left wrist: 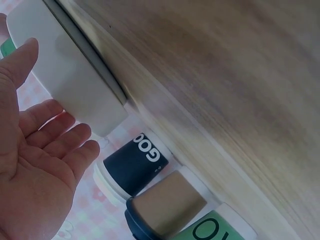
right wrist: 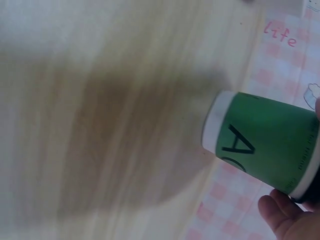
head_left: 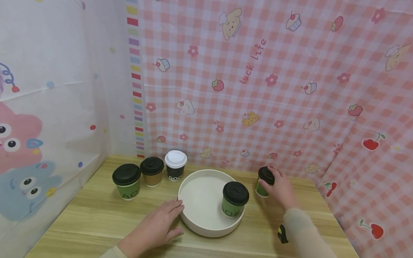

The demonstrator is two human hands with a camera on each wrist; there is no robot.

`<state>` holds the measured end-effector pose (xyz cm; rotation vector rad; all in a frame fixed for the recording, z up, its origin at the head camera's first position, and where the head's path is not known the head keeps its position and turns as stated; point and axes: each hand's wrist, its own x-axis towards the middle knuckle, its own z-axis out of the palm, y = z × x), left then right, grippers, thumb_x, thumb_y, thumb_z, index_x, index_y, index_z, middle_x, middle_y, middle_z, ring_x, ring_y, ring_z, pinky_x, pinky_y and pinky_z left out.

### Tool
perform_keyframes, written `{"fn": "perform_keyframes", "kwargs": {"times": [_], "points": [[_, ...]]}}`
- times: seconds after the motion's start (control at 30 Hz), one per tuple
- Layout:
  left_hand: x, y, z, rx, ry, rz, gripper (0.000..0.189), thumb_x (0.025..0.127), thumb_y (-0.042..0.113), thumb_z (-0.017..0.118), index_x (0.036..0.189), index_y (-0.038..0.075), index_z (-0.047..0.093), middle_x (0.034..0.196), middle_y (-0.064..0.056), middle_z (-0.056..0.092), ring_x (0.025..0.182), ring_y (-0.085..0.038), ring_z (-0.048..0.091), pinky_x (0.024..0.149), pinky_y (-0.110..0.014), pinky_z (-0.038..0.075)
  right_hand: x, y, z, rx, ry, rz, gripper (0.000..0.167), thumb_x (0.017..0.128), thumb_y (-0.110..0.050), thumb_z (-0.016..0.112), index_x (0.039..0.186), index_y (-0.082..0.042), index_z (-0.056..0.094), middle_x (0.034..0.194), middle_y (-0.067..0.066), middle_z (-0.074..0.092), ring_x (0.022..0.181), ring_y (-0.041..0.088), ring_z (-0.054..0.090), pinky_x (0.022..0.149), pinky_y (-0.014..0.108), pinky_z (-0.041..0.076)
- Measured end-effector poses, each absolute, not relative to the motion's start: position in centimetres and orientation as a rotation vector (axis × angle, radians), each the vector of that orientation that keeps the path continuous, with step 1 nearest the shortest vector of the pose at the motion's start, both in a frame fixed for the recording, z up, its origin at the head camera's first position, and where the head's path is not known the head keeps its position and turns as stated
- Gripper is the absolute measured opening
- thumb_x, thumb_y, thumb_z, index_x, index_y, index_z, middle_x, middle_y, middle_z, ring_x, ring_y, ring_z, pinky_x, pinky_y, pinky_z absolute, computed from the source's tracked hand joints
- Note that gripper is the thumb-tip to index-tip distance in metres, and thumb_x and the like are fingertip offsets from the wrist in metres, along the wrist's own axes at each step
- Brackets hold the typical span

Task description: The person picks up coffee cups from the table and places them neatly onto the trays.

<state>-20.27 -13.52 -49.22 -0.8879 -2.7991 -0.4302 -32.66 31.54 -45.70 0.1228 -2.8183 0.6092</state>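
At the far right of the wooden table [head_left: 87, 218], the right hand [head_left: 283, 188] grips a green cup [head_left: 262, 190] by its black lid, near the back edge and the checked cloth [head_left: 274, 96]; I can't tell whether its base touches the wood. A strip of bare wood separates it from the round white tray [head_left: 211, 231]. The left hand [head_left: 156, 224] grasps nothing — its fingers lie extended, their tips at the tray's left rim. Inside, a second green cup [head_left: 233, 206] stands close against the right wall, with bare tray floor to its left. Beyond the tray's left side — wood showing between — stand a white-lidded cup [head_left: 175, 168], a brown cup [head_left: 152, 175] and a larger-looking green cup [head_left: 127, 184].
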Motion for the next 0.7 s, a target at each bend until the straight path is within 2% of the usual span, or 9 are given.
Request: {"fn": "perform_keyframes", "kwargs": {"times": [0.4,0.7], "points": [[-20.1,-13.4,-49.4,-0.883,-2.789,-0.43,0.071,0.092,0.044,0.084,0.145,0.002,0.063,0.155,-0.016,0.06,0.143,-0.034,0.059,0.119,-0.052,0.05,-32.7,31.0,-48.3,0.028,-2.681,0.653,0.074,0.1,-0.04,0.075,0.16,-0.009,0.045,0.166,0.03,0.037,0.144,0.057,0.044,0.113,0.074,0.043],[-20.2,-13.5,-49.7,-0.876,-2.801,-0.415,0.073,0.092,0.046,0.083,0.146,0.002,0.062,0.156,-0.014,0.059,0.144,-0.033,0.058,0.119,-0.051,0.05,-32.9,30.6,-49.0,-0.013,-2.62,0.717,0.073,0.098,-0.035,0.077,0.159,-0.007,0.047,0.166,0.031,0.035,0.146,0.057,0.04,0.117,0.073,0.039]]}}
